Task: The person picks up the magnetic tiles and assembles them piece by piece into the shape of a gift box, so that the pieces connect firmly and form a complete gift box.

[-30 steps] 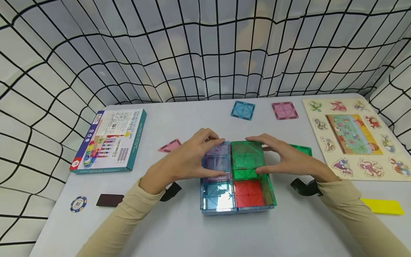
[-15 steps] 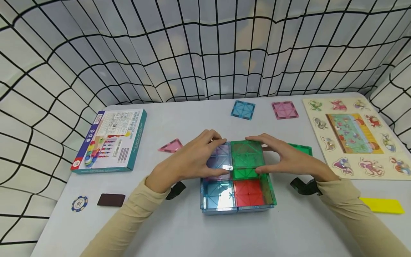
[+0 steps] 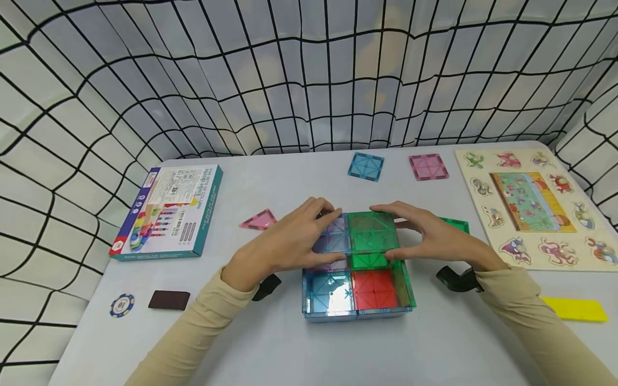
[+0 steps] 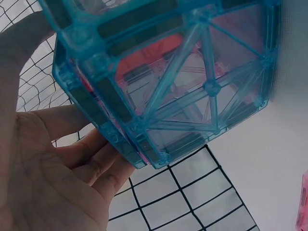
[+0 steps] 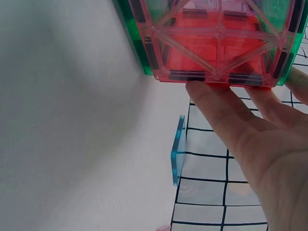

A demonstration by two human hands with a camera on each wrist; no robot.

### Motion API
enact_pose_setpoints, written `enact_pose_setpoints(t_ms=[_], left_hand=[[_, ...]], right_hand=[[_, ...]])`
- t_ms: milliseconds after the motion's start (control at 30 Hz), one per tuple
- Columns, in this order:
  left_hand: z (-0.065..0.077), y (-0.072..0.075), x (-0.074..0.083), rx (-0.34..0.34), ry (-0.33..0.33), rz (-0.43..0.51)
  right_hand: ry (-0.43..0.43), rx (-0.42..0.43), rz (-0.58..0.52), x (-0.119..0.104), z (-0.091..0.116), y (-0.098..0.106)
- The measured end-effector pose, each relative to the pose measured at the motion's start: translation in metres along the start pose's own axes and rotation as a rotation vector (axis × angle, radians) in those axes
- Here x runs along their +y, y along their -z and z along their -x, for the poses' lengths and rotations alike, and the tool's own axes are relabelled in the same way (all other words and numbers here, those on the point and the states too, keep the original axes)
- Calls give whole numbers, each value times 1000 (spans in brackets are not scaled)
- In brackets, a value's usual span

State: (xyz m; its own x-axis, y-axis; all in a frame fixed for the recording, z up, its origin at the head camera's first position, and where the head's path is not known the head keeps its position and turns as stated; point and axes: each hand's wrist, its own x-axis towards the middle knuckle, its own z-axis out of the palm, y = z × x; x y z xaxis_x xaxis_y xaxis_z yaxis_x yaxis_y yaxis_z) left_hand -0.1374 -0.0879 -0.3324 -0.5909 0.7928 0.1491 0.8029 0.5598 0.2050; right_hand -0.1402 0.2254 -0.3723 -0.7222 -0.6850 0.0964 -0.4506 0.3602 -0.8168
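Observation:
A box built of see-through magnetic tiles stands mid-table, with a blue tile [image 3: 328,292] and a red tile [image 3: 376,289] showing at its front. Its raised back half has a purplish-blue tile [image 3: 335,236] on the left and a green tile [image 3: 372,233] on the right. My left hand [image 3: 285,236] grips the raised left side, thumb in front and fingers behind. A blue tile wall [image 4: 211,86] fills much of the left wrist view. From the right, my right hand [image 3: 434,236] holds the green part between thumb and fingers. In the right wrist view, fingertips meet a red tile's edge [image 5: 192,79].
Loose blue [image 3: 366,166] and pink square tiles [image 3: 428,166] lie behind. A pink triangle [image 3: 258,220] and another green tile [image 3: 456,224] flank the hands. Further out are a boxed toy [image 3: 166,212], poker chip [image 3: 122,305], dark block [image 3: 169,299], animal puzzle [image 3: 536,209] and yellow piece [image 3: 574,310].
My left hand has shifted slightly to the right, and the purplish-blue tile has moved a little with it. The right hand stays nearly still on the green part.

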Motion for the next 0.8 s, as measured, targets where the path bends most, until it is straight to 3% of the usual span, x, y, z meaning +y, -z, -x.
enact_pose_setpoints(t_ms=[133, 233, 433, 533, 633, 800], left_hand=[[2, -1, 1, 8, 14, 10], [5, -1, 0, 6, 32, 33], [13, -2, -5, 7, 60, 65], [18, -2, -7, 2, 89, 98], [24, -2, -10, -5, 135, 188], [40, -7, -16, 37, 244, 473]], right_hand=[[-33, 7, -13, 0, 1, 3], [-67, 60, 10, 1, 1, 14], [-110, 175, 249, 20, -13, 64], [-188, 142, 396, 38, -26, 90], [-294, 63, 494, 57, -34, 110], [-398, -39, 495, 82, -33, 128]])
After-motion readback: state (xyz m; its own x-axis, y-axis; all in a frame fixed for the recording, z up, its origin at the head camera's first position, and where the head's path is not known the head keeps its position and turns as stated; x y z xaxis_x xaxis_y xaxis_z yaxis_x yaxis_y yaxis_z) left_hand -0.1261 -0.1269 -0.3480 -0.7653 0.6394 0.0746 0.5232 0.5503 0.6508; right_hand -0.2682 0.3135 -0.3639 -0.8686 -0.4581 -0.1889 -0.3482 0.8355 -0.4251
